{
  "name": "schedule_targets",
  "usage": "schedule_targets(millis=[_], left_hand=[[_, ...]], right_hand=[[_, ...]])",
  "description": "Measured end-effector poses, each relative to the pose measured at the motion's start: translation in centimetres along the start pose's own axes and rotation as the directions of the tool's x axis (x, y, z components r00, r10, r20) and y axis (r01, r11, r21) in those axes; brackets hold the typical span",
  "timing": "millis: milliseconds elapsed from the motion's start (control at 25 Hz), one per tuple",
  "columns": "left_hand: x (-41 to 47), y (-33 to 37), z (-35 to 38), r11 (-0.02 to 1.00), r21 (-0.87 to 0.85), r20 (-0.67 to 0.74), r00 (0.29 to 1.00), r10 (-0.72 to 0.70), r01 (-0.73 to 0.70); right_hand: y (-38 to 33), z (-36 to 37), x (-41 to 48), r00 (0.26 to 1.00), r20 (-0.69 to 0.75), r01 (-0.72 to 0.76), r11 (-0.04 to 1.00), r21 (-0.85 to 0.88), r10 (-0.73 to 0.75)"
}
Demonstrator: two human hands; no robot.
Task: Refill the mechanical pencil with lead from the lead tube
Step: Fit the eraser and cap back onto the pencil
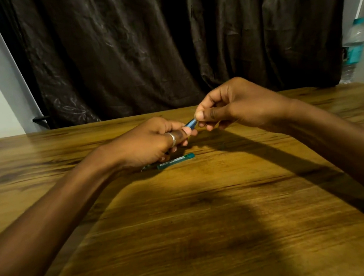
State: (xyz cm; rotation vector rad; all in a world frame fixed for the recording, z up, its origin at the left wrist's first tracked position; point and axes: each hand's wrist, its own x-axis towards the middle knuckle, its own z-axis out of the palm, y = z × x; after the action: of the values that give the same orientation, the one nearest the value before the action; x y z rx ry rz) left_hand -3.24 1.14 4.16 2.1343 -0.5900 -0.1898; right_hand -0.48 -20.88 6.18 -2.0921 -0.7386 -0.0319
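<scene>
My left hand (153, 141), a ring on one finger, is closed around a blue mechanical pencil (190, 123); only the pencil's upper end shows between the two hands. My right hand (230, 106) pinches that upper end with thumb and forefinger. The pencil's lower part is hidden inside my left fist, though a thin tip seems to stick out below it near the table. A teal lead tube (176, 161) with a white label lies flat on the wooden table (211, 226), just under and in front of my left hand, touched by neither hand.
A dark curtain (164, 47) hangs behind the table's far edge. A clear water bottle (353, 50) with a teal label stands at the far right. Pale walls flank the curtain.
</scene>
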Motion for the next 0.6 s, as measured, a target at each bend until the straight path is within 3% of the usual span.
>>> schedule_targets(millis=[120,440,600], left_hand=[[-0.20,0.11,-0.13,0.999,0.040,0.043,0.999,0.011,-0.013],[0.24,-0.07,-0.12,1.000,-0.014,0.001,1.000,-0.012,0.012],[0.64,-0.54,-0.29,0.998,-0.029,-0.016,0.998,-0.056,0.056]], right_hand=[[-0.17,-0.06,-0.05,0.999,0.029,0.024,0.995,-0.095,-0.021],[0.14,0.05,0.15,0.999,-0.033,0.024,1.000,-0.007,-0.024],[0.82,-0.32,0.71,0.984,-0.176,-0.003,1.000,-0.015,0.001]])
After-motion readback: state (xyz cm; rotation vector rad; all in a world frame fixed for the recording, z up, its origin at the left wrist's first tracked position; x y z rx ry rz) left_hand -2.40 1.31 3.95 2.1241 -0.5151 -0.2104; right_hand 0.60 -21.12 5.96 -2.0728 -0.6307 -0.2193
